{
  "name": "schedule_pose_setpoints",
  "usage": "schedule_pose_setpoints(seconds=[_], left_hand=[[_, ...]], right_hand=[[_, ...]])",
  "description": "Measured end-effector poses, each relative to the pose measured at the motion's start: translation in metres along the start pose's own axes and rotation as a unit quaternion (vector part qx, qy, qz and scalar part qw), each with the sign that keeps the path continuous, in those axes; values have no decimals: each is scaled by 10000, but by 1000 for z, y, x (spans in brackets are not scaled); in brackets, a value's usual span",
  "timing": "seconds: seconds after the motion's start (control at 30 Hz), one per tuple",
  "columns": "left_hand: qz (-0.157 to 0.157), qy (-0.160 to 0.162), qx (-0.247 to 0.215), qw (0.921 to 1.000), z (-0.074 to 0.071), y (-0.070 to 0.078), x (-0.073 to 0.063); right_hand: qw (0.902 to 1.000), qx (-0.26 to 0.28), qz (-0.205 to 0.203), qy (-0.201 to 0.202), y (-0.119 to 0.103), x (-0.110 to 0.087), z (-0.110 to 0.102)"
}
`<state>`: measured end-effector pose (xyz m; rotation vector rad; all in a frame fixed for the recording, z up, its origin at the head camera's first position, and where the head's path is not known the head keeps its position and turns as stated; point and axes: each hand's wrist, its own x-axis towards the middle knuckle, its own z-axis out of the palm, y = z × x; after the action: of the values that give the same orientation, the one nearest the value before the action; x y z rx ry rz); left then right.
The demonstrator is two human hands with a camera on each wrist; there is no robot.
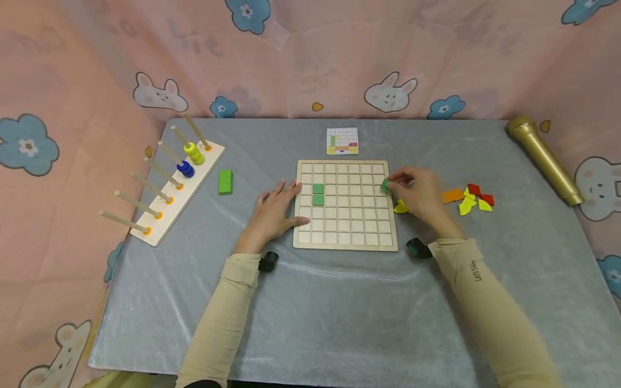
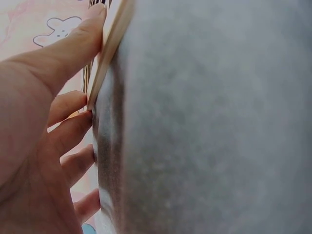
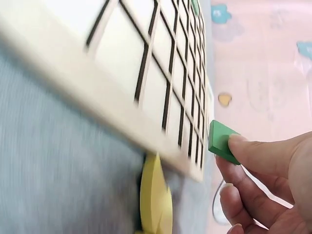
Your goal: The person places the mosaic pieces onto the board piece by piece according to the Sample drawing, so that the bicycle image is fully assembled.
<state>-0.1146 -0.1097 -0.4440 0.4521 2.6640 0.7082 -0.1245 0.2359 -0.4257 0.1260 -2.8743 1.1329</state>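
A wooden grid board [image 1: 345, 247] lies flat on the grey cloth, with two green square tiles [image 1: 317, 200] set one above the other in its left part. My left hand [image 1: 271, 218] rests at the board's left edge, fingers spread and fairly straight, the thumb [image 2: 73, 51] lying over the rim. Between thumb and fingertips, my right hand [image 1: 421, 195] pinches a green square tile [image 3: 222, 139], held above the board's right edge. Beside that edge, partly hidden under the right hand in the head view, lies a yellow piece [image 1: 400, 207].
Right of the board are yellow, red and orange pieces [image 1: 452, 195]. A small pattern card [image 1: 342, 141] lies behind it. To the left stand a green block [image 1: 225, 182] and a peg rack [image 1: 167, 215] with blue and yellow rings. A gold microphone [image 1: 545, 160] lies far right.
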Motion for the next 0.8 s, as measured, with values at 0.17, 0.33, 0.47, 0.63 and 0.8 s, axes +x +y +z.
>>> schedule_pose_setpoints(seconds=[0.17,0.33,0.47,0.63,0.8], left_hand=[[18,-34,-24,10000,1,0,1],[-13,11,5,10000,1,-1,1],[-11,-12,-16,10000,1,-1,0],[-21,-2,-21,10000,0,-1,1],[-35,12,20,10000,0,-1,1]], right_hand=[[9997,135,-173,-90,-10,1,14],[9982,339,-243,-419,-26,4,32],[9976,303,-283,-560,-41,7,47],[9957,319,-342,-797,-62,9,59],[9928,354,-424,-1065,-76,10,70]])
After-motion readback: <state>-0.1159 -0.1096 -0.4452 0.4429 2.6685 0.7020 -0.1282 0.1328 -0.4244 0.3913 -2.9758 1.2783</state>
